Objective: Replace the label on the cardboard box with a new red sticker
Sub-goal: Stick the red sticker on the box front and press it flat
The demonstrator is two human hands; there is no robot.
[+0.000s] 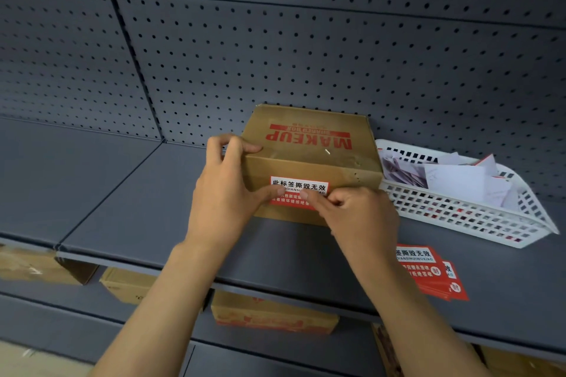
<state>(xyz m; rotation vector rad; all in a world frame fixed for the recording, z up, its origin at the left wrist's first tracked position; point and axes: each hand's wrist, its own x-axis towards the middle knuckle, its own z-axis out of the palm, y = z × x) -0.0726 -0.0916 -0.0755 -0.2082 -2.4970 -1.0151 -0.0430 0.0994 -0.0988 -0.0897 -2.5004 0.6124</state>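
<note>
A brown cardboard box (309,144) printed with red "MAKEUP" stands on the grey shelf (137,211) against the pegboard. A red and white sticker (298,188) lies on the box's front face. My left hand (226,193) grips the box's left top corner, its thumb pressing on the sticker's left part. My right hand (358,214) has its fingers curled, with thumb and fingertip pressed on the sticker's lower right part. The sticker's lower right corner is hidden by my fingers.
A white plastic basket (471,211) holding peeled paper scraps sits right of the box. A small stack of red stickers (428,272) lies on the shelf near its front edge. More cardboard boxes (272,315) stand on the shelf below.
</note>
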